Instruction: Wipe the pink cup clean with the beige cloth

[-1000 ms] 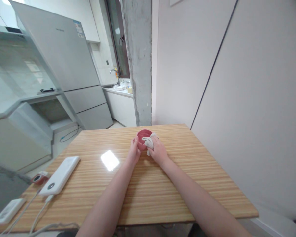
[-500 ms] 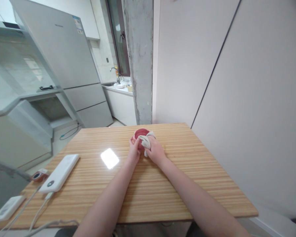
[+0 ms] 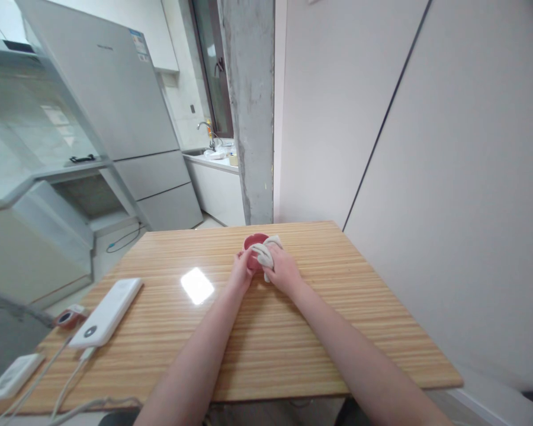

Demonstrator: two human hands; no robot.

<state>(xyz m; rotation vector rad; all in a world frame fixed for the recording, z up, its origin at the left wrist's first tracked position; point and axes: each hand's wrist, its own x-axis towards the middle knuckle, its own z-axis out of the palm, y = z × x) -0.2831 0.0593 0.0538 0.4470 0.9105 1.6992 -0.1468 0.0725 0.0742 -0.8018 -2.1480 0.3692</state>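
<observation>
The left hand (image 3: 241, 273) curls its fingers against the near-left side of a small red bowl (image 3: 253, 243), while the right hand (image 3: 282, 270) is closed around a bunched white cloth (image 3: 265, 253) pressed to the bowl's right rim. Both rest on a striped wooden table (image 3: 337, 307) beside a pale wall, with a white power bank (image 3: 106, 312) well off to the left of the fingers. The bowl sits just beyond the fingertips, between the 2 hands.

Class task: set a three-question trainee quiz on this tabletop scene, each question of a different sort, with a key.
1. True or false: the right hand presses a white cloth against the red cup.
2. Which hand steadies the red cup with no cloth? A left hand; B right hand.
3. Fill in: the white power bank lies toward the wooden table's ____ side.

Key: 1 true; 2 A; 3 left.
</observation>
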